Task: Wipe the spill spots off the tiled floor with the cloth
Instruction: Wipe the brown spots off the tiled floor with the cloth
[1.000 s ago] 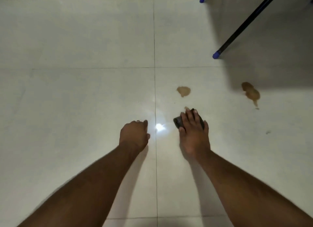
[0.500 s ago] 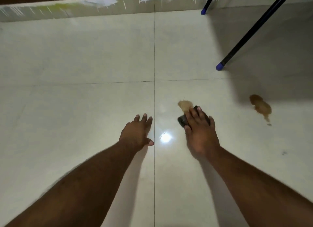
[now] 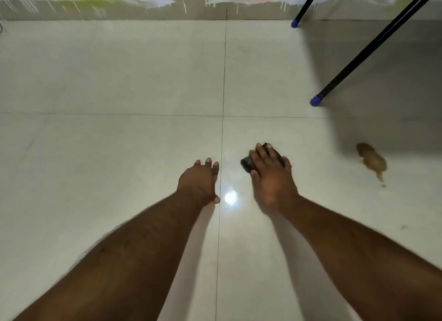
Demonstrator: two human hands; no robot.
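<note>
My right hand (image 3: 271, 177) presses a small dark cloth (image 3: 246, 164) flat against the pale tiled floor (image 3: 119, 153), just right of a tile joint. Only the cloth's left end and a strip by my fingertips show; the hand covers the rest. A brown spill spot (image 3: 372, 159) lies on the floor well to the right of the cloth, with a small drip trailing below it. My left hand (image 3: 199, 180) rests palm down on the floor left of the joint, fingers spread, holding nothing.
Two thin black legs with blue tips stand at the upper right, the near tip (image 3: 316, 101) and the far tip (image 3: 294, 23). A paint-streaked skirting (image 3: 143, 8) runs along the far wall. A bright light glare (image 3: 230, 198) sits between my hands.
My right hand slid the cloth forward over the small brown spot ahead of it; that spot no longer shows. My left hand opened its fingers flat. The view tilted up toward the wall.
</note>
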